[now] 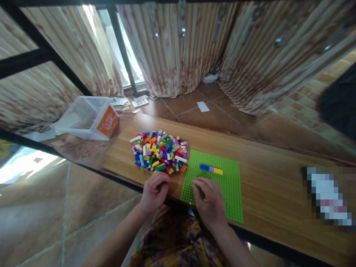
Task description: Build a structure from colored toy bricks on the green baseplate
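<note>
On the table's near edge rests my left hand (pixel 155 191), its fingers curled in and nothing showing in it. It lies just in front of a heap of mixed toy building bricks (pixel 160 150). My right hand (pixel 210 202) is over the green baseplate (pixel 232 196), fingers bent and thumb drawn toward them; its fingertips hide whatever may be between them. Beyond that hand, a short row of bricks (pixel 211 169) lies on the baseplate: blue at the left, light purple in the middle, yellow at the right.
The wooden table (pixel 267 178) runs left to right. At its left end is a clear plastic box (pixel 83 115) with an orange label. A blurred-out object (pixel 328 196) lies at the right. Papers (pixel 203 106) are on the tiled floor, with curtains (pixel 172 48) behind.
</note>
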{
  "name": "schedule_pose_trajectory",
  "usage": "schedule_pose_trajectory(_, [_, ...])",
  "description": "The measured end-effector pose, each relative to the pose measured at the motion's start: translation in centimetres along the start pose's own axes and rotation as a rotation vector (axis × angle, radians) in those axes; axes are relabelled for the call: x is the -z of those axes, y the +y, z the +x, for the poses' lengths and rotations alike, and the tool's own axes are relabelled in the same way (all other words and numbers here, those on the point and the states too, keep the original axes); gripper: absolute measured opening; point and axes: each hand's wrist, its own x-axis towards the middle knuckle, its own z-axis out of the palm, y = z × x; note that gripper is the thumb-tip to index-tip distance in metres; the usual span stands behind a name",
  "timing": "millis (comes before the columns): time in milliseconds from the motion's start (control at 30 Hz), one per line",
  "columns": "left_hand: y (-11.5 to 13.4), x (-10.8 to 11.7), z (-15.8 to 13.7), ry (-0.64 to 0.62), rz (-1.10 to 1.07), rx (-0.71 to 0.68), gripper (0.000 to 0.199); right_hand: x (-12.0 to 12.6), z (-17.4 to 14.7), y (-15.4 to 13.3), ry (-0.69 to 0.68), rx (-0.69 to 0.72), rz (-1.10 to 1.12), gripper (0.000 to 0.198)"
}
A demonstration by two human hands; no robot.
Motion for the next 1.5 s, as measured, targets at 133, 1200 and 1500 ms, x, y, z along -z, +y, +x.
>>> schedule_pose_trajectory(133, [0.1,0.2,-0.2,0.014,-0.048,0.034,0.022,-1.3,2.0,-0.7,0.001,0.063,-0.016,0.014])
schedule_pose_trajectory(1200, [3.3,-4.7,0.7,-0.104,0.025,-0.042,0.024,2.7,-0.2,3.3,0.0,-0.131,-0.197,0.031])
schedule_pose_trajectory(1500, [0.8,-0.7,0.3,0.199,0.359,0.155,0.02,0.5,0.3,0.8,-0.019,-0.034,-0.128,0.027])
